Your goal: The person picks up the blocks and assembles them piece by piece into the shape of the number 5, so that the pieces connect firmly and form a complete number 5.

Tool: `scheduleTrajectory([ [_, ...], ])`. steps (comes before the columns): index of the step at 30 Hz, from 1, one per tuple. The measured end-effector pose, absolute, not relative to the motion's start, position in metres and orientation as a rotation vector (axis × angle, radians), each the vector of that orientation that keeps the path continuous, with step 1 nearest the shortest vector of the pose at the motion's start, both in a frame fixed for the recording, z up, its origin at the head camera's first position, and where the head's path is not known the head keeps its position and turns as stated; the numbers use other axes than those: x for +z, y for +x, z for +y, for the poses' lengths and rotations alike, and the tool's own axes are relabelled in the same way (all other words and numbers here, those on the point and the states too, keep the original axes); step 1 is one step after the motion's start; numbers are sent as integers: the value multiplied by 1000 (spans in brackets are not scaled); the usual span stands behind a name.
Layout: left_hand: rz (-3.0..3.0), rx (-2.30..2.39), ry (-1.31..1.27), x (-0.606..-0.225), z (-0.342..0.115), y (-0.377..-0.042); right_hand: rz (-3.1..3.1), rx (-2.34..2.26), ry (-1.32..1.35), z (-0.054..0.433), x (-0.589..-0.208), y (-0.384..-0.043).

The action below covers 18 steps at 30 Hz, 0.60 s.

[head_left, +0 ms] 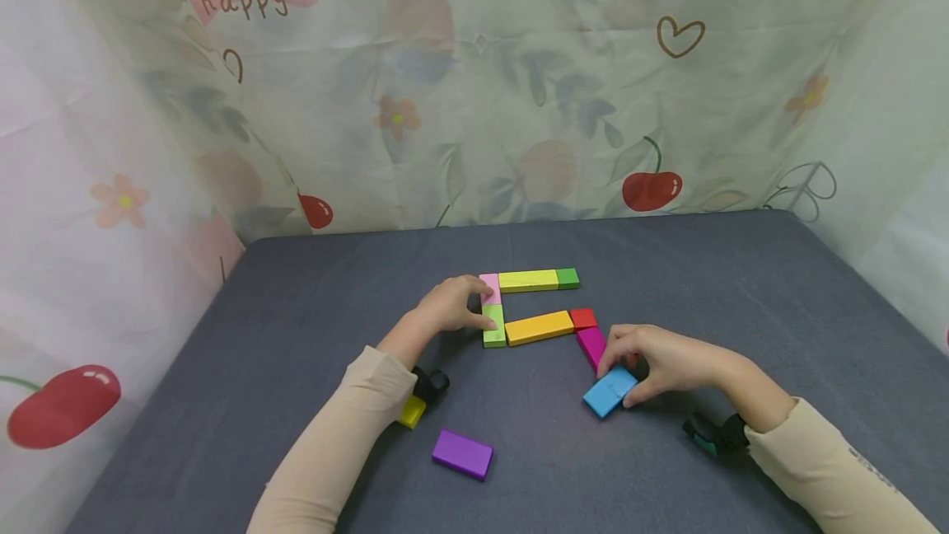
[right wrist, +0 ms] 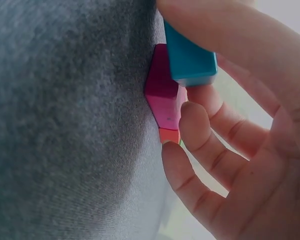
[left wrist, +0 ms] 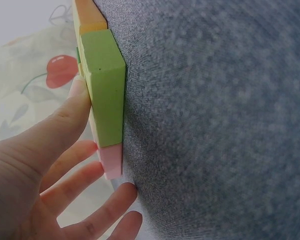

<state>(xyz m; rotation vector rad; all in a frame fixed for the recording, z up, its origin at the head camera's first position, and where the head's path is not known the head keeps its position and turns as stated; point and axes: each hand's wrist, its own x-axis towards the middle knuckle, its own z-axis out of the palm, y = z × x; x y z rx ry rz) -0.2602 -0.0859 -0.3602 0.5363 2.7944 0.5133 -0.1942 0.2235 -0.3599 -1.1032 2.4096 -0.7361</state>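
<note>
My right hand [head_left: 663, 359] pinches a blue block [head_left: 610, 392] between thumb and fingers. In the right wrist view the blue block [right wrist: 192, 55] overlaps the near end of a magenta block [right wrist: 162, 75], raised off the cloth. My left hand [head_left: 451, 303] touches a light green block [head_left: 494, 339] with the thumb, its fingertips at a pink block [head_left: 489, 278]. From these two, a yellow block [head_left: 528, 281] and a dark green block [head_left: 567, 278] run right along the top. Lower down, an orange block [head_left: 539, 328] leads to a red block [head_left: 583, 318], then the magenta one.
A purple block [head_left: 463, 455] lies nearer the front of the dark grey tabletop [head_left: 319, 287]. Another yellow block [head_left: 412, 412] is partly hidden by the left sleeve. Behind the table hangs a patterned cloth [head_left: 474, 105], and black cameras are strapped to both wrists.
</note>
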Motion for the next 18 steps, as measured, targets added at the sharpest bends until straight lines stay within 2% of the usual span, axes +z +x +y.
scheduleTrajectory([
  [18,2800,510,546,-361,-87,-261,2425,-709,-1100,220,-362,-194],
])
